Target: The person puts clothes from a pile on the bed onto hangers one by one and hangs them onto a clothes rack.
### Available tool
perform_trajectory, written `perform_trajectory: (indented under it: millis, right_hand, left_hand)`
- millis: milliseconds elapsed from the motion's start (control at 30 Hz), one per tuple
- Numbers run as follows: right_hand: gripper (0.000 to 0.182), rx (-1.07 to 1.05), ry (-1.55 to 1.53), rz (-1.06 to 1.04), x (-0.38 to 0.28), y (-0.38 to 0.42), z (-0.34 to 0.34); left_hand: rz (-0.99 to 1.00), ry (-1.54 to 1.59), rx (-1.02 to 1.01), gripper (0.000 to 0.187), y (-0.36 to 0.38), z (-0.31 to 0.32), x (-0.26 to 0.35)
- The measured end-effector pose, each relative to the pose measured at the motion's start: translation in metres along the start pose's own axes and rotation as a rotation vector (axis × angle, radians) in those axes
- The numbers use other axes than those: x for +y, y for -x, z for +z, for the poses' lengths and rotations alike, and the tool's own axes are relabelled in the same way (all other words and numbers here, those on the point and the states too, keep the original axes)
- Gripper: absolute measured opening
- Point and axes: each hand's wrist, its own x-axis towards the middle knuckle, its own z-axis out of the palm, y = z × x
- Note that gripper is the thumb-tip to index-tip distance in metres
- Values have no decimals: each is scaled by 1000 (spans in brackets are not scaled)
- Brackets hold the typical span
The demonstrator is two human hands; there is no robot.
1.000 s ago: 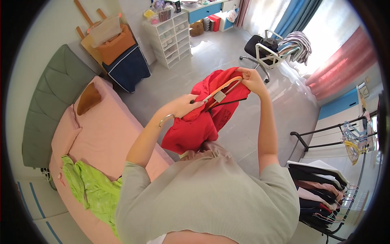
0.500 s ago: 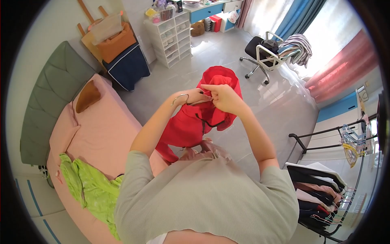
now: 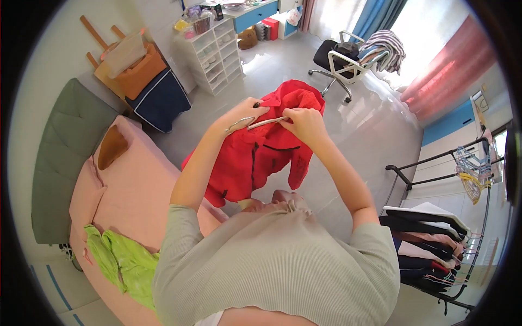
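fingers [image 3: 255, 110] of both hands grasping one hanger [image 3: 266, 123], one red jacket [image 3: 261, 152].

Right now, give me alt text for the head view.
A person holds up a red jacket on a hanger, left hand by the hook, right hand gripping the collar. A pink bed with a green garment lies left; a clothes rack stands right.

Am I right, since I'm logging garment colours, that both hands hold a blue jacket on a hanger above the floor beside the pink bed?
Not quite: the jacket is red, not blue, as the head view shows. The rest stands: the left hand and right hand hold it on a hanger above the floor, beside the pink bed.
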Motion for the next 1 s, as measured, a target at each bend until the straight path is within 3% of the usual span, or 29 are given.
perform_trajectory:
  millis: [100, 200, 267, 333, 400, 467, 533, 567, 733, 800, 900, 1000]
  right_hand:
    - [21, -100, 172, -167, 28, 2, -17]
    - [23, -238, 227, -172, 46, 13, -44]
    - [23, -222, 240, -131, 68, 27, -57]
    - [24, -201, 251, -90, 87, 37, -71]
    - [24, -153, 287, -33, 106, 44, -90]
    - [24, -119, 292, 15, 120, 48, -117]
    - [20, -148, 287, 119, 132, 53, -145]
    - [20, -141, 295, 127, 141, 57, -157]
    - [20, -23, 263, 149, 189, 85, -196]
    - [18, -22, 246, 180, 206, 94, -209]
    - [17, 1, 248, 291, 233, 113, -231]
    - [17, 22, 341, 404, 249, 136, -249]
  left_hand:
    - [165, 34, -50, 35, -22, 2, -5]
    - [246, -204, -22, 30, -16, 1, 19]
    - [179, 103, 130, 30, -11, 2, 35]
    - [132, 167, 103, 29, -20, -2, 42]
    - [378, 233, 40, 28, -32, 2, 37]
    - [364, 341, -93, 34, -51, 6, 17]
    - [560, -11, -103, 43, -64, 16, 7]
    - [478, -108, -39, 40, -63, 24, 9]
    - [426, -53, 169, 28, -90, 60, 18]
    - [621, -246, 335, 31, -99, 78, 33]
    - [741, -394, 352, 35, -117, 94, 46]
    - [728, -453, 358, 38, -125, 99, 56]
